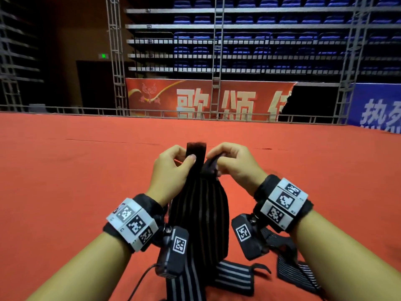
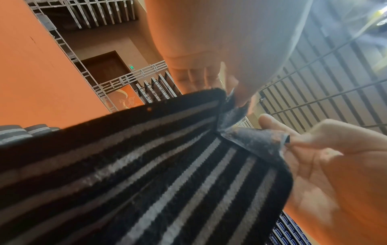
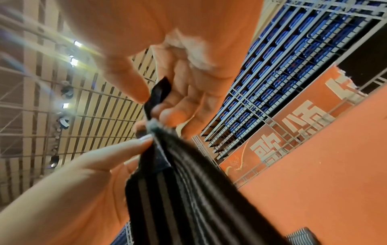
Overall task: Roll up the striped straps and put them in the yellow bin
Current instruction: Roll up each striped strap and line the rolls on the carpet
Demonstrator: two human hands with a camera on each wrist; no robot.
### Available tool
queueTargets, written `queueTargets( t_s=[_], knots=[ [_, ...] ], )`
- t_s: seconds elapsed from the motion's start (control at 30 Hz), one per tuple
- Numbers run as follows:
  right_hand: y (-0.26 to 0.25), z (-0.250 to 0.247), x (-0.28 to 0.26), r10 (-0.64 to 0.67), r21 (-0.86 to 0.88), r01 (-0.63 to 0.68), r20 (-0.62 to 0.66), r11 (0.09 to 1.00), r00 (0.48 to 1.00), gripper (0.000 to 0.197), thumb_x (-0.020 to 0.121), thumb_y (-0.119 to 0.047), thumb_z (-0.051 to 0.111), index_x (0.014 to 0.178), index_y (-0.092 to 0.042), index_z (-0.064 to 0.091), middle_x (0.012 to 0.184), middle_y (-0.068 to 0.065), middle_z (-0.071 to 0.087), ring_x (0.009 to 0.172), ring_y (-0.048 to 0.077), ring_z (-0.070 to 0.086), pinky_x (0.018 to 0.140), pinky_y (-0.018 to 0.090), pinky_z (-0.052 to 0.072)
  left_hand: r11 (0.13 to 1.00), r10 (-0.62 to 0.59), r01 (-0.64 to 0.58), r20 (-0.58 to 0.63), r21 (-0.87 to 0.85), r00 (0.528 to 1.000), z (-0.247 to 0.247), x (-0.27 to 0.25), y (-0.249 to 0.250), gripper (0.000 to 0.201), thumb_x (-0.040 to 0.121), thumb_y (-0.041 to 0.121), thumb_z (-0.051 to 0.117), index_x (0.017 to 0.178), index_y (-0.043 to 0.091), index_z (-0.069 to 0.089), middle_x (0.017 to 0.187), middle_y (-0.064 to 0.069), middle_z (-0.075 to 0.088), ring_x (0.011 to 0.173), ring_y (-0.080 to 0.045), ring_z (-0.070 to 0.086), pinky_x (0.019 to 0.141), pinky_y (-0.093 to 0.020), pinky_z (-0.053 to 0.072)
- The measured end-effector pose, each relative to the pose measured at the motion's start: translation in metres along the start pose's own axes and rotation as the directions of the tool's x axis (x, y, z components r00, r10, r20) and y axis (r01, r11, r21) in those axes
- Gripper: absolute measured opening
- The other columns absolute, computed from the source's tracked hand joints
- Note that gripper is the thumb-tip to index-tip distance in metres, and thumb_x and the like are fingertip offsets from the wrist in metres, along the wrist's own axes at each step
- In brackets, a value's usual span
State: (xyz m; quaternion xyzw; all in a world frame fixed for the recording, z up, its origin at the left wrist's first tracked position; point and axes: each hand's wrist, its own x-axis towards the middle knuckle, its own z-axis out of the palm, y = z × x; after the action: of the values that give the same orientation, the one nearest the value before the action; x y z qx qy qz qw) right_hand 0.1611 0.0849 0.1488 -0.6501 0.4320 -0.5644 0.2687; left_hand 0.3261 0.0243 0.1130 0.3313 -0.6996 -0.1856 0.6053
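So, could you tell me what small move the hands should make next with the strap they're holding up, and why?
Probably fold the top end over and start the first tight turn downward. The left hand and right hand both pinch the top end of the striped strap, which hangs unrolled to the red floor. No roll is started, and the yellow bin is out of view.

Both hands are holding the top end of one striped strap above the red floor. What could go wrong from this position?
1. The left hand and right hand pinch only the top end of the striped strap; its long part hangs free, so it might twist and roll unevenly.
2. Its lower end reaches the other straps on the red floor and may drag or tangle with them.
3. No yellow bin is in view.
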Motion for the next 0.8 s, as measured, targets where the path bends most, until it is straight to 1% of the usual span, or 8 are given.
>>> queueTargets(
  t_s=[0.17, 0.3, 0.4, 0.5, 0.53, 0.57, 0.63, 0.8],
  knots=[
    [0.0, -0.011, -0.006, 0.039, 0.013, -0.042, 0.141, 0.999, 0.989, 0.038, 0.083, 0.023, 0.034, 0.088, -0.006, 0.058, 0.075, 0.013, 0.058, 0.056, 0.01, 0.057, 0.059, 0.022, 0.051, 1.0, 0.009, -0.008, 0.028, -0.016, 1.0, 0.002, -0.003, -0.001, 0.031, 0.087, 0.025, 0.068, 0.063, 0.024, 0.048, 0.052, 0.018, 0.047, 0.053, -0.004, 0.04, 0.057, -0.027, 0.034],
    [0.006, -0.015, -0.007, -0.084, -0.29, 0.101, 0.073, 0.952, 0.994, 0.023, 0.091, 0.002, 0.052, 0.087, -0.017, 0.062, 0.084, -0.002, 0.055, 0.066, 0.002, 0.049, 0.069, 0.02, 0.044, 0.999, -0.001, 0.005, 0.084, -0.046, 0.996, 0.002, -0.005, 0.002, 0.027, 0.084, 0.034, 0.061, 0.065, 0.023, 0.046, 0.056, 0.015, 0.042, 0.056, -0.009, 0.038, 0.056, -0.028, 0.034],
    [0.007, -0.017, -0.006, -0.183, -0.484, 0.185, 0.053, 0.855, 0.982, 0.019, 0.09, -0.015, 0.06, 0.083, -0.031, 0.066, 0.097, -0.005, 0.05, 0.091, 0.01, 0.047, 0.082, 0.024, 0.04, 0.999, 0.015, -0.011, 0.101, -0.046, 0.995, 0.001, -0.008, 0.004, 0.024, 0.09, 0.025, 0.06, 0.073, 0.014, 0.047, 0.063, 0.007, 0.044, 0.06, -0.01, 0.039, 0.06, -0.033, 0.037],
    [0.0, -0.012, -0.005, -0.21, -0.352, 0.223, 0.075, 0.909, 0.975, 0.02, 0.088, -0.005, 0.06, 0.081, -0.023, 0.067, 0.083, -0.005, 0.067, 0.083, 0.018, 0.061, 0.077, 0.03, 0.049, 0.999, 0.019, -0.014, 0.113, -0.049, 0.993, -0.001, -0.008, 0.006, 0.021, 0.087, 0.03, 0.057, 0.081, 0.01, 0.054, 0.07, -0.008, 0.055, 0.065, -0.012, 0.047, 0.065, -0.04, 0.047],
    [-0.001, -0.009, -0.004, -0.198, -0.299, 0.209, 0.067, 0.931, 0.978, 0.017, 0.086, -0.005, 0.06, 0.081, -0.02, 0.067, 0.078, -0.002, 0.069, 0.078, 0.023, 0.065, 0.076, 0.038, 0.054, 0.998, 0.019, -0.013, 0.115, -0.056, 0.993, -0.002, -0.007, 0.007, 0.022, 0.086, 0.031, 0.057, 0.082, 0.01, 0.055, 0.072, -0.01, 0.057, 0.066, -0.012, 0.048, 0.067, -0.041, 0.048],
    [-0.002, -0.008, -0.004, -0.19, -0.27, 0.197, 0.052, 0.942, 0.98, 0.012, 0.085, -0.008, 0.061, 0.081, -0.017, 0.067, 0.077, 0.001, 0.07, 0.077, 0.029, 0.066, 0.076, 0.047, 0.055, 0.998, 0.02, -0.012, 0.118, -0.067, 0.993, -0.002, -0.008, 0.008, 0.021, 0.085, 0.032, 0.057, 0.083, 0.011, 0.057, 0.073, -0.011, 0.059, 0.066, -0.012, 0.049, 0.067, -0.042, 0.049],
    [-0.004, -0.005, -0.003, -0.192, -0.243, 0.193, 0.027, 0.951, 0.981, 0.005, 0.083, -0.014, 0.063, 0.082, -0.012, 0.067, 0.078, 0.01, 0.071, 0.078, 0.039, 0.064, 0.075, 0.054, 0.054, 0.993, 0.01, 0.006, 0.133, -0.114, 0.991, -0.002, -0.009, 0.013, 0.015, 0.084, 0.031, 0.058, 0.083, 0.016, 0.061, 0.073, -0.004, 0.062, 0.067, -0.012, 0.053, 0.068, -0.04, 0.05],
    [-0.007, -0.002, -0.005, -0.221, -0.226, 0.221, 0.026, 0.949, 0.975, 0.008, 0.088, -0.009, 0.064, 0.081, -0.007, 0.064, 0.08, 0.015, 0.067, 0.074, 0.032, 0.059, 0.075, 0.049, 0.049, 0.989, 0.001, 0.018, 0.133, -0.146, 0.991, -0.001, -0.012, 0.016, 0.007, 0.085, 0.029, 0.06, 0.08, 0.024, 0.061, 0.07, 0.007, 0.063, 0.065, -0.01, 0.056, 0.066, -0.035, 0.05]
  ],
)
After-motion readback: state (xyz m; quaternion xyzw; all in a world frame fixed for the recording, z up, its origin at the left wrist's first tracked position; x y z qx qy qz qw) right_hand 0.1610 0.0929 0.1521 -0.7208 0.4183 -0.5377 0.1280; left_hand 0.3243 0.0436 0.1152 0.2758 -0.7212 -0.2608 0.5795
